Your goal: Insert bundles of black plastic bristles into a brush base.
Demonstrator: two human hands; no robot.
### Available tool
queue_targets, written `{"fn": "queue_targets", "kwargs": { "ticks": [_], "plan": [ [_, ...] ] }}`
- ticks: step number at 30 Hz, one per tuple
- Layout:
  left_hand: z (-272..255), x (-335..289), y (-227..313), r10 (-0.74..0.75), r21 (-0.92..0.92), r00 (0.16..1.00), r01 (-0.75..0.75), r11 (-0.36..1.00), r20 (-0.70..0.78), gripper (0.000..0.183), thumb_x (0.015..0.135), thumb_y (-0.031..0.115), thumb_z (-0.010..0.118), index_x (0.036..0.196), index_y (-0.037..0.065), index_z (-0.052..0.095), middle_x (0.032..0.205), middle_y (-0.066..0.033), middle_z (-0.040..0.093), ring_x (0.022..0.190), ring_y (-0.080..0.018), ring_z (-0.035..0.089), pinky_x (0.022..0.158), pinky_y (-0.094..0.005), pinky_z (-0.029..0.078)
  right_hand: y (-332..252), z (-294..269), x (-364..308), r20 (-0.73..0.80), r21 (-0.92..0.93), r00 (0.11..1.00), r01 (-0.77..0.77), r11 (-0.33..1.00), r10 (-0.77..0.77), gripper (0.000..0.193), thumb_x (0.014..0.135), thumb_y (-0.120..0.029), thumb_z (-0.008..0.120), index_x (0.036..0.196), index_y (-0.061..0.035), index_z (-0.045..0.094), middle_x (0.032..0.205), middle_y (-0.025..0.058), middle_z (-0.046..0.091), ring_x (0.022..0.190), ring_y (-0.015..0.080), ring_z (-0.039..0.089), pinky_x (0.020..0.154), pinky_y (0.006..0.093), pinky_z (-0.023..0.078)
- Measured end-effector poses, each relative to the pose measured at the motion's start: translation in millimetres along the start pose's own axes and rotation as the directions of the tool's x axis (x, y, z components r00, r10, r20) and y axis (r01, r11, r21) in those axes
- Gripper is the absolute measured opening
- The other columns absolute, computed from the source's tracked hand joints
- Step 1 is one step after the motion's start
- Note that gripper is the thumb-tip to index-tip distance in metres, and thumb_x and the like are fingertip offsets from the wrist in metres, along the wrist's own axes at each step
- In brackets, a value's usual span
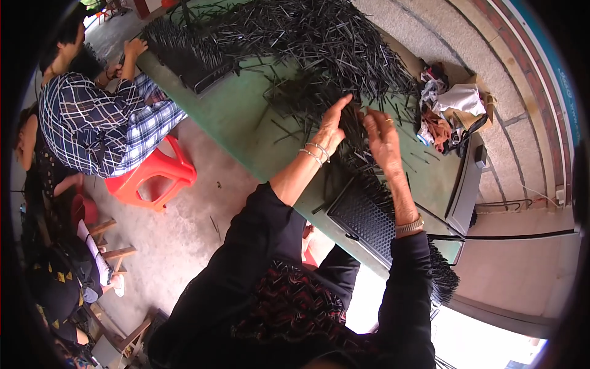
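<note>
Both of my hands reach over a heap of thin black plastic sticks [319, 43] on a green tabletop [246, 132]. My left hand [330, 128], with bracelets at the wrist, is stretched out at the heap's near edge. Its upper finger points forward and the lower fingers are partly hidden. Facing it, my right hand [383, 140] wears a ring and a wristwatch. Its fingers are apart and slightly bent over the sticks, and I see no stick gripped. Just below lies a black tray with a honeycomb of holes [372, 230], with sticks beside its far edge.
A second black rack [206, 74] with upright sticks stands at the table's far left, beside a seated person [92, 123] in plaid. A red stool [157, 175] is on the floor. Crumpled wrappers and bags [455, 104] lie at the right, near a grey box [467, 184].
</note>
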State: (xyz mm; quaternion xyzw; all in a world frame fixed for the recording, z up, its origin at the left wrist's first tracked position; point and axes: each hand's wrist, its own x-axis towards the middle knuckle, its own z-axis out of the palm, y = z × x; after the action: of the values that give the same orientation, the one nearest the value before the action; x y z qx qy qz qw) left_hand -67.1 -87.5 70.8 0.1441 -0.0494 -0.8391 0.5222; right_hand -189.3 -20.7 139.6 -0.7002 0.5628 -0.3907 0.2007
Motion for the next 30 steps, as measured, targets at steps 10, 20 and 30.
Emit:
{"fn": "queue_targets", "kwargs": {
  "ticks": [10, 20, 30],
  "plan": [
    [8.0, 5.0, 15.1, 0.129, -0.113, 0.98, -0.146, 0.983, -0.15, 0.032, 0.081, 0.028, 0.073, 0.089, 0.003, 0.055, 0.08, -0.0085, 0.06, 0.075, -0.0247, 0.065, 0.075, -0.045, 0.057, 17.2, 0.8, -6.6, 0.438, 0.315, 0.83, -0.502, 0.805, 0.345, 0.052, 0.1, -0.043, 0.041, 0.113, 0.0044, 0.057, 0.09, 0.0136, 0.067, 0.079, 0.0181, 0.067, 0.066, 0.029, 0.056],
    [-6.2, -6.1, 8.3, 0.277, -0.042, 0.953, -0.283, 0.958, -0.121, 0.027, 0.081, 0.025, 0.073, 0.095, 0.007, 0.057, 0.084, -0.0088, 0.061, 0.08, -0.0247, 0.065, 0.074, -0.0445, 0.057, 31.6, 8.5, -10.0, 0.531, 0.657, 0.677, -0.709, 0.257, 0.51, 0.02, 0.095, -0.021, 0.057, 0.1, -0.0018, 0.056, 0.074, 0.0039, 0.057, 0.053, 0.0098, 0.045, 0.05, 0.0291, 0.047],
    [-21.9, 2.8, 35.6, 0.22, -0.149, 0.944, -0.26, 0.954, -0.245, 0.023, 0.078, 0.02, 0.074, 0.086, 0.007, 0.056, 0.073, -0.0058, 0.058, 0.071, -0.0228, 0.062, 0.077, -0.0478, 0.055, 67.6, -54.8, -15.4, 0.351, 0.707, 0.768, -0.593, 0.386, 0.537, 0.014, 0.09, -0.014, 0.063, 0.087, -0.0012, 0.06, 0.072, 0.0031, 0.055, 0.053, 0.0093, 0.047, 0.047, 0.0278, 0.045]
  ]
}}
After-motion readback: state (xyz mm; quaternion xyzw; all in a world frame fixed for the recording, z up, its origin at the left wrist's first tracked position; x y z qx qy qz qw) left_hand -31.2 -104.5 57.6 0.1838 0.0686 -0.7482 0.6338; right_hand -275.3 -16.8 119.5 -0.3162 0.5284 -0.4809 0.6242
